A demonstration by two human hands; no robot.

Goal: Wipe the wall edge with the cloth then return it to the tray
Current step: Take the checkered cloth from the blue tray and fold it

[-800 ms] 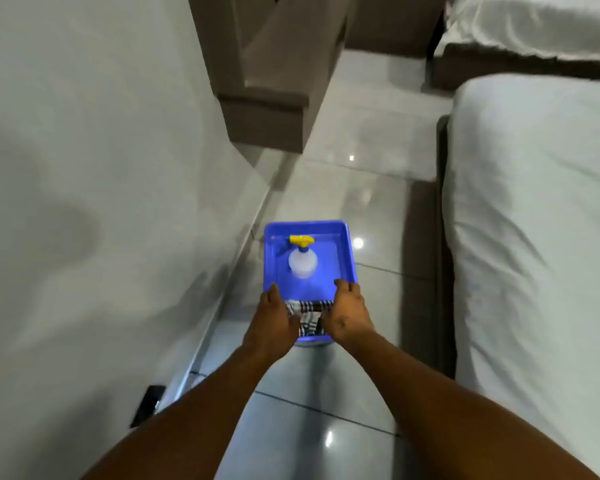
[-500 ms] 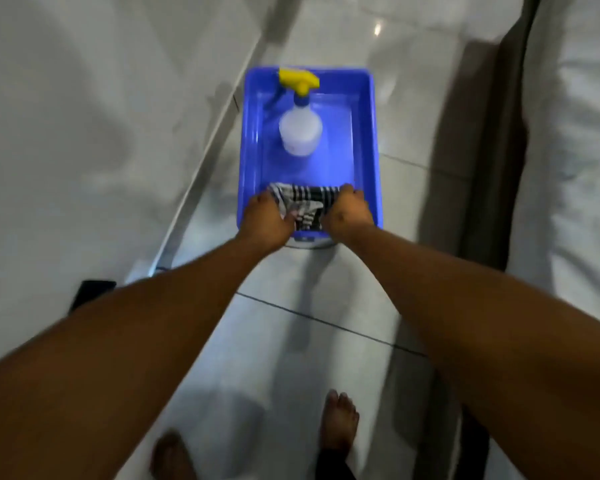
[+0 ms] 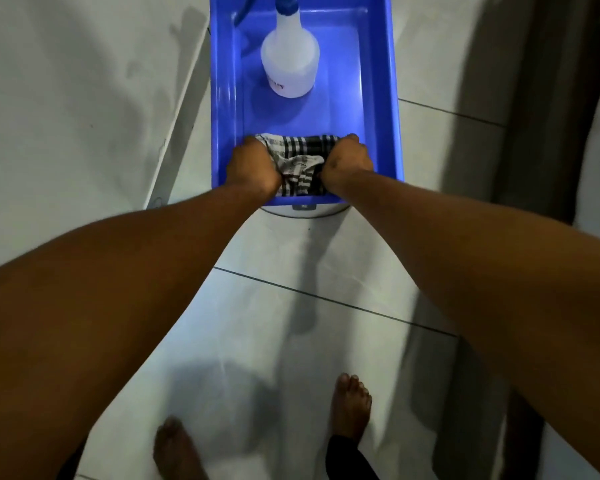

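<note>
A blue plastic tray [image 3: 381, 98] rests on a low white stand above the tiled floor. At its near end lies a black-and-white checked cloth [image 3: 300, 161], bunched between my hands. My left hand [image 3: 253, 166] grips the cloth's left side and my right hand [image 3: 347, 161] grips its right side, both inside the tray. The wall [image 3: 66, 98] rises on the left, and its bottom edge [image 3: 174, 133] runs beside the tray.
A translucent white spray bottle [image 3: 290, 62] stands at the tray's far end. A dark bed frame and white bedding [image 3: 551, 98] line the right side. My bare feet [image 3: 350, 407] stand on the glossy floor tiles below.
The view has tilted down and drawn closer to the tray. Both hands stay on the cloth at the tray's near end, now lower inside it.
</note>
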